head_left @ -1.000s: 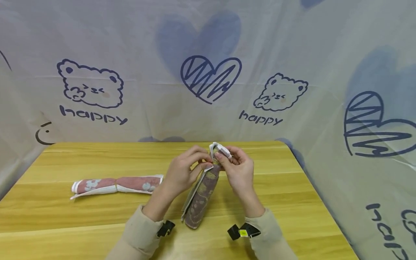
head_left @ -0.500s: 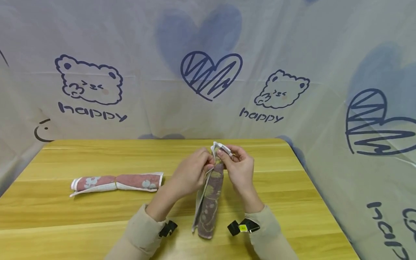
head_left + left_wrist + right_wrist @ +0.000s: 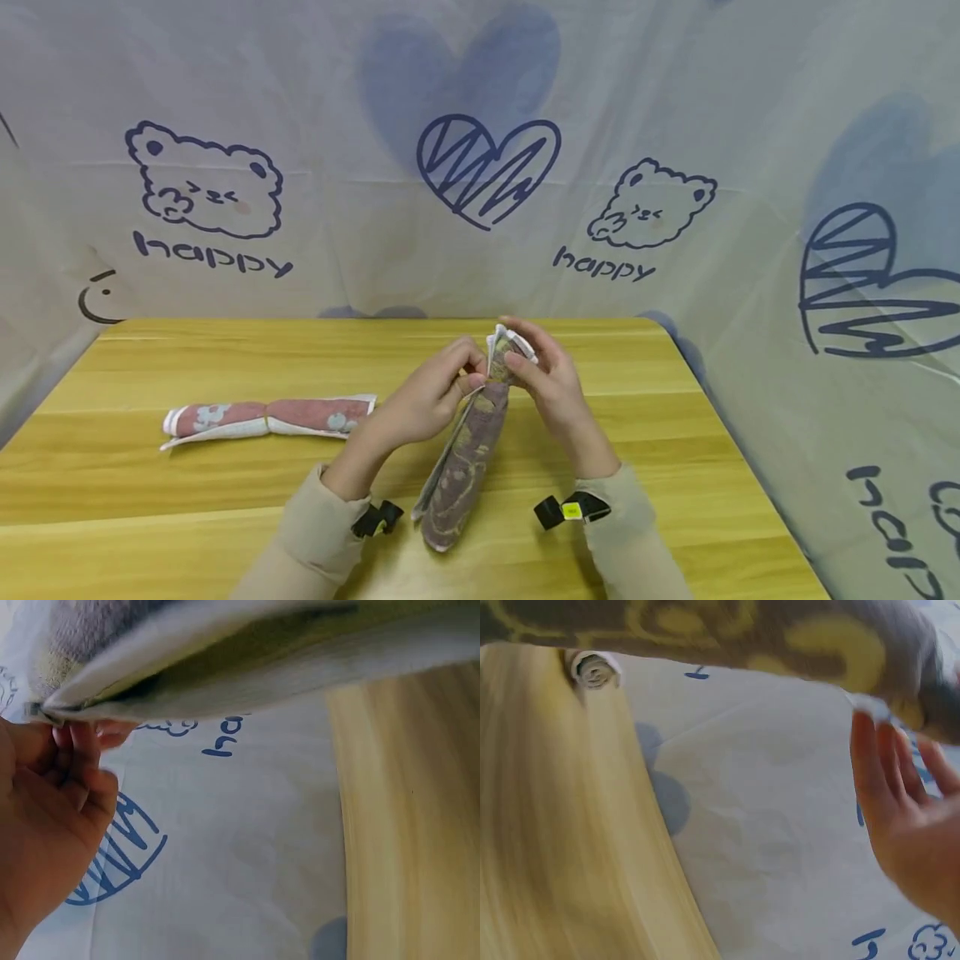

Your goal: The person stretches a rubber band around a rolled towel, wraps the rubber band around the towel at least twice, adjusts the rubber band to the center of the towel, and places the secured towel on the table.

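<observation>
A rolled purple-brown towel [image 3: 467,467] with yellow patterns slants over the table. It narrows near its upper end, where a thin yellowish band [image 3: 497,381] goes round it. With curled fingers, my left hand [image 3: 435,390] pinches at this band; the exact grip is partly hidden. My right hand [image 3: 557,387] holds the upper end loosely, thumb on the front and index finger reaching over the top. In the right wrist view its fingers [image 3: 870,761] look fairly straight beneath the towel. Pale inner layers show along the towel's left edge.
A second rolled towel [image 3: 307,417], pink with pale blue flowers and a band round its middle, lies on the left of the wooden table [image 3: 660,433]. A white cloth [image 3: 360,250] printed with hearts and bears hangs behind the table and along its right side.
The purple-brown towel's lower end swung right, then back left. My right index finger has lifted and spread over the upper end. The left hand's fingers have drawn in at the band.
</observation>
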Motion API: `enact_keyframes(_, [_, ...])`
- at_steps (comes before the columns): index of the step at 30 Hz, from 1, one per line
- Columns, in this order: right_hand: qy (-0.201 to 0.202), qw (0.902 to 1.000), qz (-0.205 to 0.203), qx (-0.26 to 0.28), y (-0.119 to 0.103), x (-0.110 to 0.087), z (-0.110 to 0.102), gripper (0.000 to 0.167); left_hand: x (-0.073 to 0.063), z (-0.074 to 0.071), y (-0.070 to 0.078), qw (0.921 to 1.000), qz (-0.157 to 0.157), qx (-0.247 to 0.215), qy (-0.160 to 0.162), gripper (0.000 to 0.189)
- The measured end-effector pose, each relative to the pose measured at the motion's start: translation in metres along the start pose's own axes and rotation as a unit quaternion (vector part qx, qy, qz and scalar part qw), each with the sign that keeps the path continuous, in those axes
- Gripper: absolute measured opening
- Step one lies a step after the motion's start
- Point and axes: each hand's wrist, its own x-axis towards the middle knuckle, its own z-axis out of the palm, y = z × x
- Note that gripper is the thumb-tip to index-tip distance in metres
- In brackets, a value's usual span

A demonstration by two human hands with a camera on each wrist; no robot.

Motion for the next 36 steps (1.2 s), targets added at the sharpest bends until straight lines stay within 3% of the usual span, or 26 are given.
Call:
enact_keyframes(3, [-0.079,0.9963,-0.013,0.03,-0.001,-0.001,-0.008,0.048,0.001,-0.001,-0.002,0.9993,0.0,-0.036,-0.007,0.007])
enact_keyframes(5, [-0.092,0.9951,-0.017,0.032,-0.002,-0.002,-0.011,0.048,0.001,-0.001,-0.003,0.9991,-0.005,-0.042,-0.007,0.006])
enact_keyframes(9, [-0.043,0.9989,-0.011,0.017,-0.002,-0.003,-0.013,0.054,0.0,0.0,-0.007,0.999,-0.01,-0.043,0.006,0.005])
enact_keyframes(12, [0.005,0.9999,0.002,0.013,-0.001,-0.003,-0.012,0.063,0.0,-0.001,-0.009,0.9989,0.011,-0.026,0.038,0.002])
enact_keyframes(15, [0.032,0.9993,0.008,0.02,-0.001,-0.002,-0.01,0.059,0.001,-0.003,-0.011,0.9942,0.068,-0.005,0.083,0.008])
enact_keyframes(18, [0.046,0.9987,0.002,0.023,-0.003,-0.002,-0.007,0.049,0.003,-0.006,-0.013,0.9828,0.139,-0.002,0.122,0.018])
enact_keyframes(23, [0.065,0.9975,-0.018,0.022,-0.006,-0.002,-0.002,0.045,0.005,-0.008,-0.015,0.9664,0.209,-0.019,0.149,0.023])
enact_keyframes(28, [0.081,0.9957,-0.045,-0.008,-0.012,-0.003,0.005,0.047,0.005,-0.007,-0.01,0.9605,0.224,-0.017,0.164,0.022])
enact_keyframes(31, [0.091,0.9937,-0.053,-0.039,-0.014,-0.004,0.01,0.043,0.005,-0.006,-0.005,0.9585,0.224,0.023,0.175,0.02])
enact_keyframes(34, [0.096,0.9929,-0.058,-0.04,-0.014,-0.005,0.011,0.043,0.005,-0.004,-0.002,0.9577,0.216,0.052,0.183,0.018])
enact_keyframes(36, [0.099,0.993,-0.059,-0.024,-0.013,-0.005,0.011,0.045,0.005,-0.004,-0.003,0.9605,0.207,0.042,0.181,0.017])
